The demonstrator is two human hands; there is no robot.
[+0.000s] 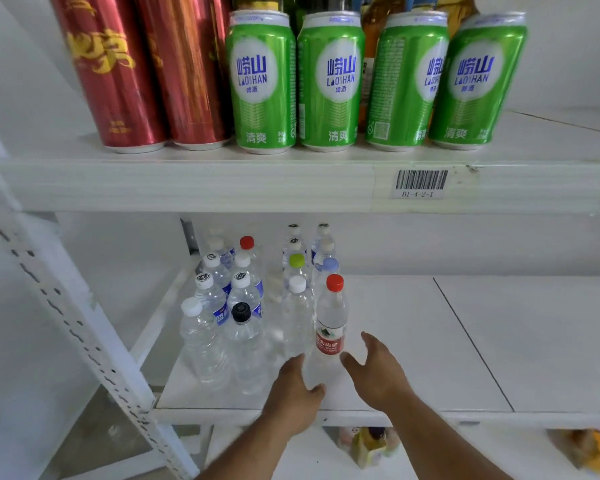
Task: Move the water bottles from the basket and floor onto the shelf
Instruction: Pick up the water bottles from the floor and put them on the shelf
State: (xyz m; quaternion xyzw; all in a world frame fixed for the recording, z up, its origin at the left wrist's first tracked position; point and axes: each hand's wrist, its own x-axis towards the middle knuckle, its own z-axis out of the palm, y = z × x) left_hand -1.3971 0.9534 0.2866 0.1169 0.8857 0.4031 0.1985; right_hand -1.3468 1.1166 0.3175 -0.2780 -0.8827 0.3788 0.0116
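Both forearms reach up from the bottom edge toward the middle shelf [413, 341]. At about 6 o'clock the left hand [297, 389] has its fingers loosely spread and its fingertips by the base of a clear bottle, gripping nothing. At 5 o'clock the right hand [378, 370] is opened wide, thumb and fingers apart, holding nothing. Between them, upright on the shelf board, stands the red-capped water bottle [330, 323] with a red label. At 9 o'clock from it stands a cluster of water bottles [229, 306], mostly white-capped, one with a black cap [241, 311] and one with a green cap [297, 260]. At 12 o'clock, on the upper shelf, four green Laoshan beer cans [331, 81] stand beside two tall red cans [146, 71]. A barcode label [420, 183] sits on that shelf's front edge.
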